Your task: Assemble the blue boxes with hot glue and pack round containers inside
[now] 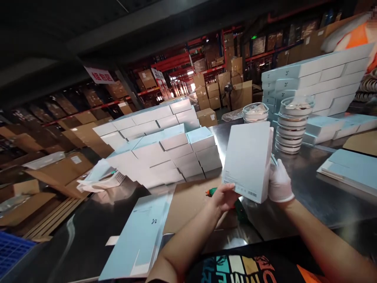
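A white box [246, 157] with small print and a barcode near its lower edge is held up, tilted, above the table. My bare left hand [226, 195] grips its lower left corner, with the thumb on the printed face. Along the right side, my right hand [280, 181] in a white glove is closed on the box; some of its fingers are hidden. A light blue edge shows by the gloved thumb. Beneath the box lies a green tool [241, 212] with an orange tip, partly covered. Brown cardboard [188, 202] is under my left forearm.
Flat light blue box blanks [138, 232] lie at left front, others [353, 167] at right. Stacked white boxes [165, 149] stand behind, with another pile [321, 78] at the back right. Round clear containers [291, 127] are stacked beyond my right hand. The metal table [318, 188] reflects light.
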The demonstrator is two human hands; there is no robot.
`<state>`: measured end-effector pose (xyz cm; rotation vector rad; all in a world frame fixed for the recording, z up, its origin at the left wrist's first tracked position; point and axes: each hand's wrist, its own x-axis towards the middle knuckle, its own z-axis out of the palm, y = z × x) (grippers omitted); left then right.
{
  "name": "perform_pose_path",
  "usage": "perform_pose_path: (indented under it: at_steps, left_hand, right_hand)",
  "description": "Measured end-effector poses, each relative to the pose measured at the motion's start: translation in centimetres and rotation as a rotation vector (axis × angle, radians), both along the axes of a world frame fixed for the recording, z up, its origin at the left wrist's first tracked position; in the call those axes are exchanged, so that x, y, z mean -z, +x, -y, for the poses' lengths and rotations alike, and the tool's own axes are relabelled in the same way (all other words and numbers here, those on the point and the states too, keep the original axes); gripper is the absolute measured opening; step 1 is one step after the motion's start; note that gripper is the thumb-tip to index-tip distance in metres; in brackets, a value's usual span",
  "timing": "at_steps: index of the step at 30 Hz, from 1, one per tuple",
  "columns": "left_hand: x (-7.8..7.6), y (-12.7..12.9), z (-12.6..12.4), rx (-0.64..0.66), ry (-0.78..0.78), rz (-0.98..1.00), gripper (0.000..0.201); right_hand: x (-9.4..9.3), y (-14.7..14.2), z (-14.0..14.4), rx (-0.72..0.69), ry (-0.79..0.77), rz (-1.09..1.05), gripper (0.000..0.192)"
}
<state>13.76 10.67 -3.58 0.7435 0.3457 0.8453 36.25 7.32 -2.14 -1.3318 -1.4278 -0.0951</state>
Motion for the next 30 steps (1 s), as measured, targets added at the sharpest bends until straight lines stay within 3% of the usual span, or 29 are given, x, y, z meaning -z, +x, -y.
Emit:
perform_pose_path:
  at_steps: [3, 6, 12, 13, 15, 17, 19, 21, 24, 27, 30]
  left_hand:
    - [0.1, -0.6, -0.5, 0.018, -0.005, 0.007, 0.077]
    - [0.5, -3.0, -0.3, -0.039, 0.047, -0.048, 0.078]
    - [1.0, -12.1, 0.7, -0.502, 0.319, -0.424, 0.098]
    - [1.3, -13.5, 1.0, -0.569, 0.34, -0.504, 0.1]
    - [2.2, -15.6, 1.7, -0.677, 0.363, -0.614, 0.1]
    - [3.7, -16.9, 2.6, -0.74, 0.364, -0.649, 0.1]
    - [5.5, -17.6, 3.7, -0.696, 0.331, -0.659, 0.103]
    - [7.2, -17.9, 4.8, -0.593, 0.304, -0.7, 0.108]
    - [8.9, -18.2, 5.9, -0.527, 0.373, -0.839, 0.108]
    - [9.4, -18.3, 6.3, -0.573, 0.444, -0.942, 0.096]
    - [9.1, -18.2, 6.5, -0.618, 0.397, -0.863, 0.101]
  right_hand:
    - [-1.3, -1.3, 0.7, 0.019, 0.06, -0.033, 0.017]
    - [-3.2, -1.3, 1.0, 0.079, 0.1, -0.149, 0.021]
    - [-9.5, 1.0, 3.5, 0.292, 0.194, -0.361, 0.034]
    - [-10.6, 1.1, 4.1, 0.264, 0.221, -0.366, 0.036]
    - [-12.6, 0.4, 5.0, 0.074, 0.203, -0.346, 0.039]
    - [-14.1, -1.5, 5.2, -0.224, 0.046, -0.263, 0.036]
    - [-14.8, -4.4, 4.9, -0.47, -0.115, -0.118, 0.033]
    - [-14.4, -7.5, 4.3, -0.6, -0.165, 0.061, 0.032]
    - [-11.7, -10.6, 3.5, -0.641, -0.158, 0.15, 0.039]
    - [-6.7, -11.0, 3.4, -0.651, -0.158, -0.02, 0.072]
    - [-1.2, -10.9, 3.7, -0.666, -0.171, -0.07, 0.093]
